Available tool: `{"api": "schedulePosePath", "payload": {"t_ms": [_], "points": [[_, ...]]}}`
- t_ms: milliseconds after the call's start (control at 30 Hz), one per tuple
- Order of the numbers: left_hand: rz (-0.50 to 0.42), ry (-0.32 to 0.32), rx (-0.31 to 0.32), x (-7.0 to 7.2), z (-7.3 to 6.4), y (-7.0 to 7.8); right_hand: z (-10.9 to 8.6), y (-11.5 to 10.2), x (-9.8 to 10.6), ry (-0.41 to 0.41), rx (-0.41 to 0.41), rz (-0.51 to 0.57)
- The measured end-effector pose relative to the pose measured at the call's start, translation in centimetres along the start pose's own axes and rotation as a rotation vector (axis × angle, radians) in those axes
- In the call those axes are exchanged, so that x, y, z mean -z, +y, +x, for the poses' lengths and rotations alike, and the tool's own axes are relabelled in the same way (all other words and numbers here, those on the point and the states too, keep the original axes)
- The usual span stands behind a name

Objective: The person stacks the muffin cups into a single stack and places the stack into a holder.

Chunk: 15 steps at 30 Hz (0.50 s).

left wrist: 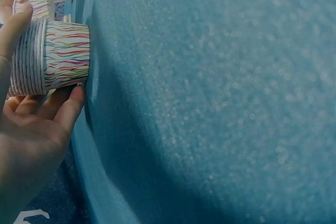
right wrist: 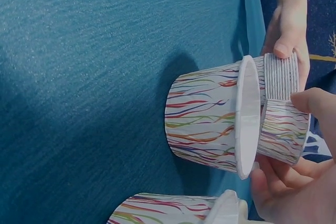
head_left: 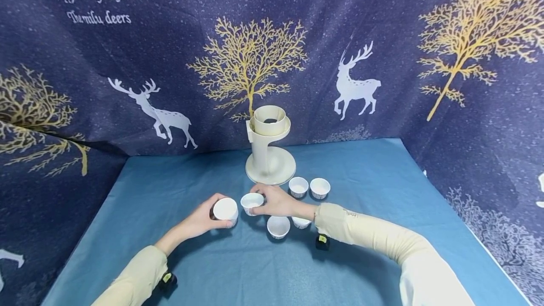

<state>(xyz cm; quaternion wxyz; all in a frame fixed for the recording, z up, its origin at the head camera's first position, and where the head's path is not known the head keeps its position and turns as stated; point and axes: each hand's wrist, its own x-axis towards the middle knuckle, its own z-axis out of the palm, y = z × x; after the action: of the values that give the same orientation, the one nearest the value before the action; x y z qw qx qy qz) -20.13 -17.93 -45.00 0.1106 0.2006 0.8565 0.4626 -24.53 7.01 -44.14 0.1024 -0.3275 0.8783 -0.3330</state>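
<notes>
My left hand (head_left: 203,217) grips a nested stack of paper cups (left wrist: 65,55), white with colourful wavy lines. In the left wrist view the stacked rims face left, with the thumb above and fingers beneath. Close to its right, my right hand (head_left: 278,201) pinches a single paper cup (right wrist: 285,129) of the same kind between thumb and fingers. Just in front of the right hand stands a paper cup (head_left: 278,227); another paper cup (head_left: 301,222) is partly hidden under the right wrist. Behind it are a paper cup (head_left: 298,187) and a paper cup (head_left: 320,188), side by side.
A cream-coloured stand (head_left: 267,155) with a round base and a ring-shaped top stands at the back middle of the blue cloth (head_left: 238,273). A printed dark-blue curtain (head_left: 170,51) hangs behind and at both sides.
</notes>
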Motion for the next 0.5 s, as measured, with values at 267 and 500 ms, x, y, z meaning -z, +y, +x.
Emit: {"api": "schedulePosePath", "payload": {"t_ms": [267, 500], "points": [[-0.005, 0.002, -0.001, -0.6, 0.8, -2.7, -0.3, 0.4, -0.2, 0.029, 0.038, -0.005], [-0.024, -0.010, -0.021, -0.2, 0.9, -3.1, -0.2, 0.3, -0.2, 0.021, 0.050, 0.030]]}}
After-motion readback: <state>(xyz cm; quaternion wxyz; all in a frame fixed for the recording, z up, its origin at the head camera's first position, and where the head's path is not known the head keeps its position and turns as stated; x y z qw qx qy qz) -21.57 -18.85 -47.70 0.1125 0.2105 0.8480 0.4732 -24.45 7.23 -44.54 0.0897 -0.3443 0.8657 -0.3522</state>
